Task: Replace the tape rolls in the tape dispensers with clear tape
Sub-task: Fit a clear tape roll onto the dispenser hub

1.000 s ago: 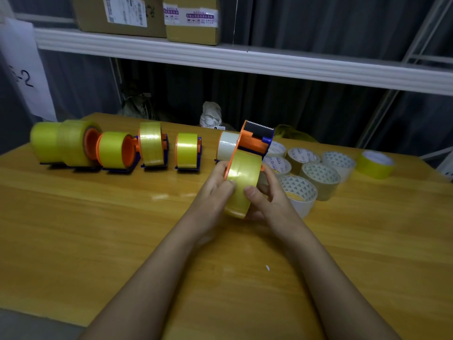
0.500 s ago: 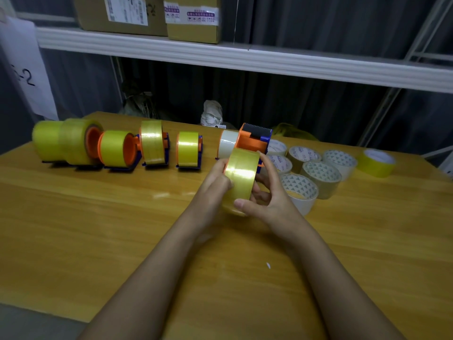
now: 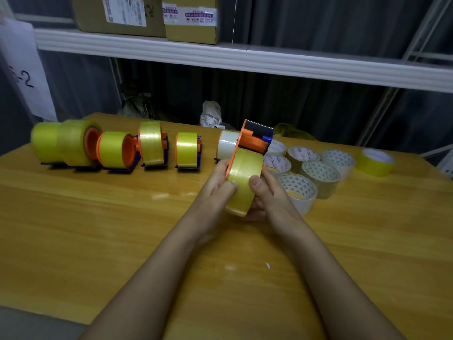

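Holding an orange tape dispenser [image 3: 255, 141] above the middle of the desk [image 3: 98, 217], tilting so the dark serrated cutter end is pointing up and away, toward the far right; long axis running from the near lower roll up to that cutter. Carrying a yellowish tape roll [image 3: 242, 180] on the dispenser, its flat faces turning left and right, its band facing the camera.

Left hand [image 3: 215, 190] gripping the roll's left side, fingers curling against the orange flange, fingertips hiding behind it. Right hand [image 3: 267, 197] wrapping the roll from the right, thumb pressing on the band, remaining fingers mostly hiding behind and under the roll. Hub and core of the roll staying out of sight; hard telling how far the roll is sitting on the spindle.

Standing in a row along the far left of the desk: loaded dispensers [image 3: 154, 146] with yellow rolls, plus a white roll [image 3: 226, 148] partly hiding behind the held dispenser. Lying flat to the right: spare tape rolls [image 3: 318, 173], cores facing up, one of them partly blocked by the right hand.
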The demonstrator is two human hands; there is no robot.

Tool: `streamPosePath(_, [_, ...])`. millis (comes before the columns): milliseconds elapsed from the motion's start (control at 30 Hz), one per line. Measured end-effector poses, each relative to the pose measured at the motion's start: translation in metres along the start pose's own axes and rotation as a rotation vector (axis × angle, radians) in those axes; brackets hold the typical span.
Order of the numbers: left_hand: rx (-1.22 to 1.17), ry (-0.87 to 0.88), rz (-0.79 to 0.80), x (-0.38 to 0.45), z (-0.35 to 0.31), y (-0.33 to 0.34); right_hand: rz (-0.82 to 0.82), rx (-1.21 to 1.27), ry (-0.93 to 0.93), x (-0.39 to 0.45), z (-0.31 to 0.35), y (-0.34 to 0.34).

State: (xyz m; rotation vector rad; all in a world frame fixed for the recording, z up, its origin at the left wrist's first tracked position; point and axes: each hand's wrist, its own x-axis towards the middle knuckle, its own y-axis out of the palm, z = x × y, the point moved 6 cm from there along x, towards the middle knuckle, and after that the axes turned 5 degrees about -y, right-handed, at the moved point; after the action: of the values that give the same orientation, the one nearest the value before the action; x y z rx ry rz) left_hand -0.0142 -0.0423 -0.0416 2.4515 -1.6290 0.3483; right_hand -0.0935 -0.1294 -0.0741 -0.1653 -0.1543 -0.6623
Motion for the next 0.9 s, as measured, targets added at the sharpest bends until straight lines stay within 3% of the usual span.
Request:
streamPosePath(400, [0.053, -0.046, -0.131, 0.005, 0.006, -0.010, 0.019, -0.078, -0.094, -0.001, 0.000, 0.001])
streamPosePath(500, [0.123, -0.011, -0.167, 0.006, 0.005, -0.012, -0.068, -0.303, -0.152, -0.002, 0.005, -0.005])
streamPosePath(600, [0.196, -0.016, -0.179, 0.005, 0.007, -0.012, -0.308, -0.684, -0.433, -0.010, 0.030, -0.011])
streamPosePath(700, [0.233, -0.038, -0.175, 0.003, 0.008, -0.011, -0.407, -0.814, -0.796, -0.021, 0.052, -0.005])
streamPosePath(900, [0.240, -0.008, -0.200, 0.004, 0.011, -0.014, -0.381, -0.815, -0.979, -0.024, 0.054, 0.006])
